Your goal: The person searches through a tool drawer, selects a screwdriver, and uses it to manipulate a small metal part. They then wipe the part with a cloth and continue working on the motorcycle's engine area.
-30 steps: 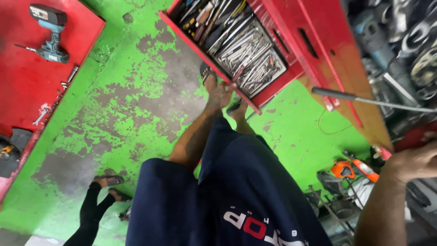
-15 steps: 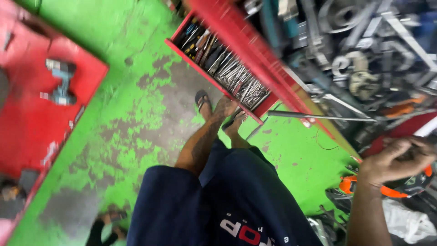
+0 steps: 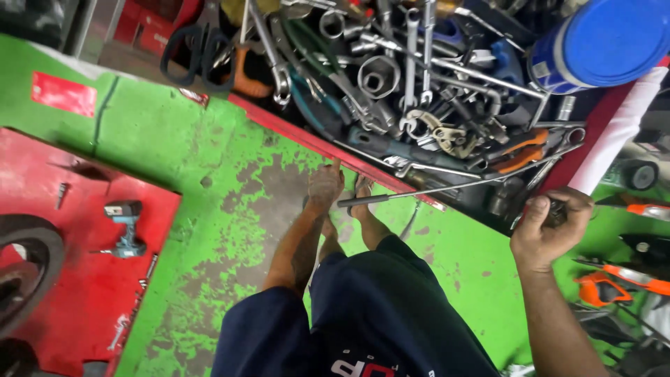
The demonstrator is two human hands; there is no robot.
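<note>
R hand (image 3: 548, 234) fingers clenched on long metal rod (image 3: 433, 190), lying near-horizontal, tip pointing left.

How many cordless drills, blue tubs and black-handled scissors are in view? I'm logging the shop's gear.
Cordless drill: 1
Blue tub: 1
Black-handled scissors: 1
Total: 3

green worn floor (image 3: 230, 209), red drawer (image 3: 307, 136), blue can (image 3: 604, 42), navy shorts (image 3: 377, 314)
</note>
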